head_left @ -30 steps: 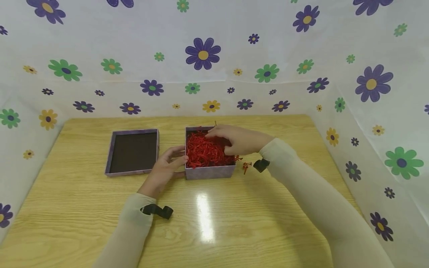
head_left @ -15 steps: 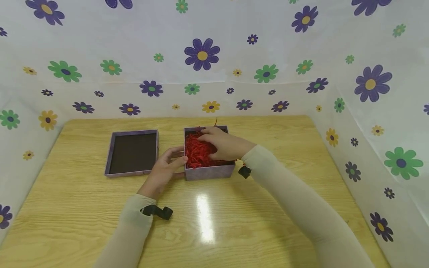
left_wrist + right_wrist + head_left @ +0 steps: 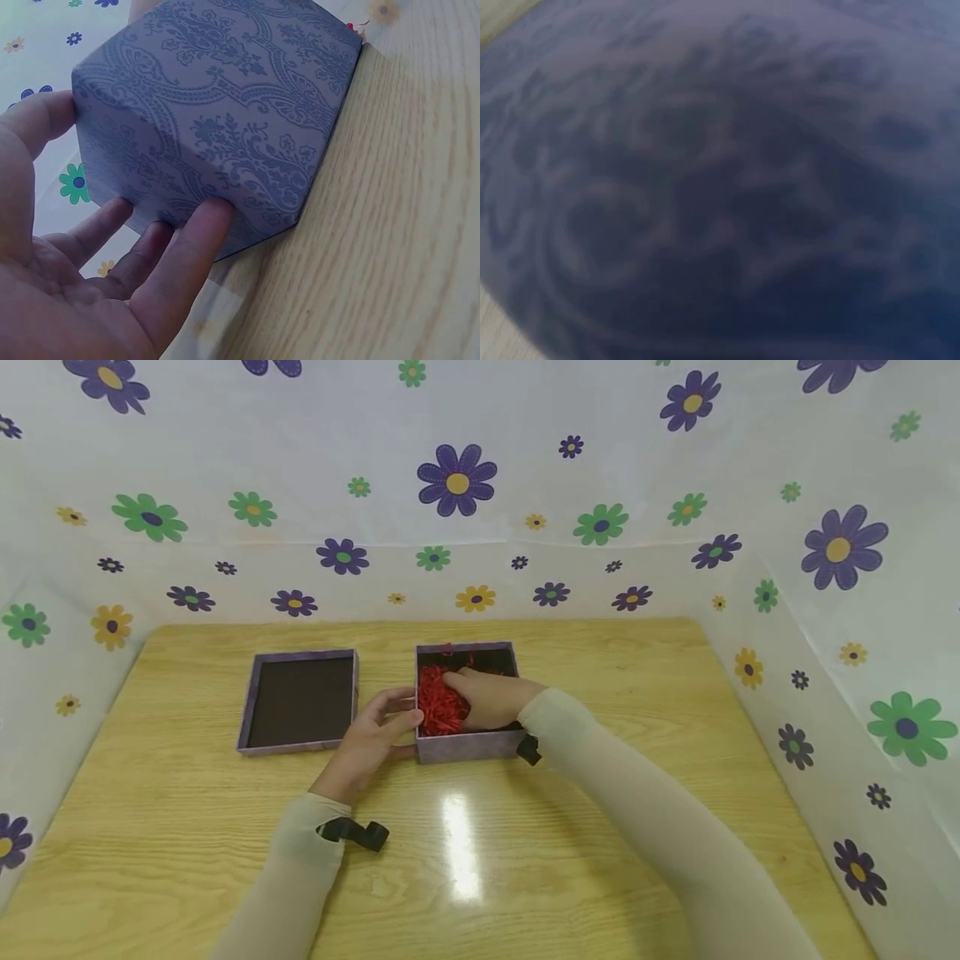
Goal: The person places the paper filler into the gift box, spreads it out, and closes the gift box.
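A purple patterned box (image 3: 468, 746) stands on the table with red shredded paper (image 3: 440, 703) bunched in its left part. Its black bottom (image 3: 501, 660) shows at the far right. My left hand (image 3: 372, 735) rests against the box's left wall. Seen from the left wrist, the left hand's spread fingers (image 3: 187, 262) touch the box's patterned side (image 3: 225, 97). My right hand (image 3: 491, 700) reaches inside over the right wall, against the paper, its fingertips mostly hidden. The right wrist view holds only a blurred, close patterned box wall (image 3: 705, 187).
A shallow purple-edged lid (image 3: 300, 703), black inside, lies to the left of the box. Floral white cloth (image 3: 637, 460) surrounds the wooden table (image 3: 570, 860) at the back and sides. A small red scrap (image 3: 358, 30) lies by the box's far corner in the left wrist view.
My right hand has moved left and deeper into the box. The red paper has shifted left, baring the black bottom at the right. The left hand has stayed on the box.
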`<action>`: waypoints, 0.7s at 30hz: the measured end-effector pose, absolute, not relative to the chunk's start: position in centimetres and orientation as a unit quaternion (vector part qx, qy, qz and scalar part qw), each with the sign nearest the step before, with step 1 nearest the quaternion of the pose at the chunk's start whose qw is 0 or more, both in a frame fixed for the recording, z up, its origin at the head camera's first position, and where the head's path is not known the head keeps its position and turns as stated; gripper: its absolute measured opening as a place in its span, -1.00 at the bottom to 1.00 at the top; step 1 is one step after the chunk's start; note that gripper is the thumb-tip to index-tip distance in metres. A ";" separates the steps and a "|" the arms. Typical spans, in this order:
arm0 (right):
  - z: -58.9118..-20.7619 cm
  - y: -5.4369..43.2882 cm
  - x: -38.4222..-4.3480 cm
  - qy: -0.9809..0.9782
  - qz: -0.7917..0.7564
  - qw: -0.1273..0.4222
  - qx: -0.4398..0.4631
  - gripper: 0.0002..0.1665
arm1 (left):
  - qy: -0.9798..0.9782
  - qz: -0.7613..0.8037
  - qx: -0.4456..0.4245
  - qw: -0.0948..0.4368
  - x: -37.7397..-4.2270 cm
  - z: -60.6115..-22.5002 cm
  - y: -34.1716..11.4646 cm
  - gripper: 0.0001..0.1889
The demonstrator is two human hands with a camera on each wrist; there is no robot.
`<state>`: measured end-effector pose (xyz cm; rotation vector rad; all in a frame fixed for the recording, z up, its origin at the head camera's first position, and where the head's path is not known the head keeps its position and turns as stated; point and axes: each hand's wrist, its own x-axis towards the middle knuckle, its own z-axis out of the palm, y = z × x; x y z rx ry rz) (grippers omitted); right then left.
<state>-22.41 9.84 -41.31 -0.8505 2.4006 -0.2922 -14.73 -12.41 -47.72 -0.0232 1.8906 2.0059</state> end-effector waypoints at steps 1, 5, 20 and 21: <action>-41.3 9.8 -22.4 0.898 -0.110 0.289 -0.314 -0.01 | 0.673 0.714 -0.008 0.191 -14.8 -47.8 -12.4 -0.31; -41.3 9.6 -22.4 0.900 -0.118 0.287 -0.305 -0.01 | 0.677 0.711 -0.007 0.188 -14.9 -48.0 -12.3 -0.31; -39.8 10.7 -21.7 0.893 -0.118 0.239 -0.363 -0.12 | 0.685 0.703 -0.007 0.188 -14.8 -47.9 -12.4 -0.30; -39.2 11.1 -21.6 0.891 -0.120 0.238 -0.367 -0.11 | 0.686 0.703 -0.006 0.188 -14.8 -47.9 -12.3 -0.30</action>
